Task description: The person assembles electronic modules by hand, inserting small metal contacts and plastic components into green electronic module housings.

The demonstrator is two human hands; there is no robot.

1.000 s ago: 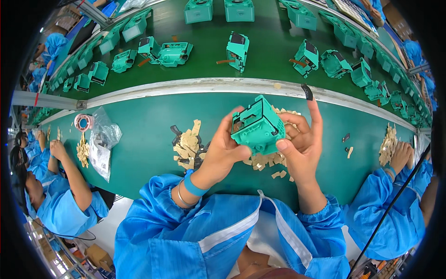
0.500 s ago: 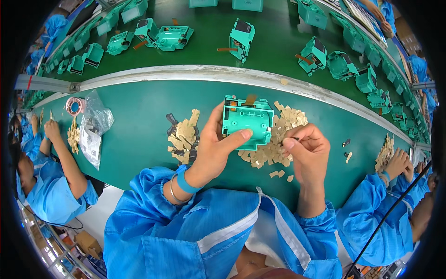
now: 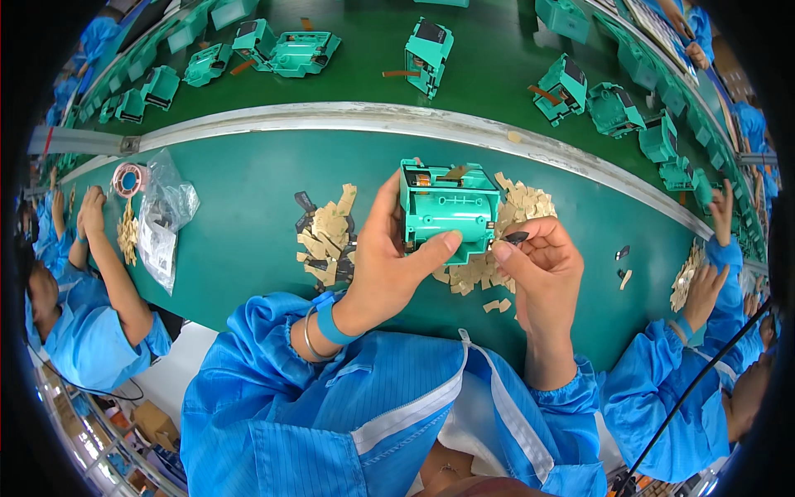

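Note:
My left hand grips a green plastic housing from its left side, thumb across the hollow front. An orange-brown flex strip sticks up at the housing's top edge. Between the thumb and fingers of my right hand is a small black piece, pinched close to the housing's lower right corner. Whether it touches the housing I cannot tell. Behind the housing and right hand spreads a pile of small beige paper pieces. A second pile, beige pieces mixed with black ones, lies left of the housing.
Past a pale metal rail, several green housings stand on a dark green surface. At left on the table are a clear plastic bag and a tape roll. Co-workers in blue sit on both sides, one at left.
The housing has tilted and shifted slightly right. My right hand has brought the black piece up to its lower right corner. The right-hand co-worker has raised an arm toward the green housings.

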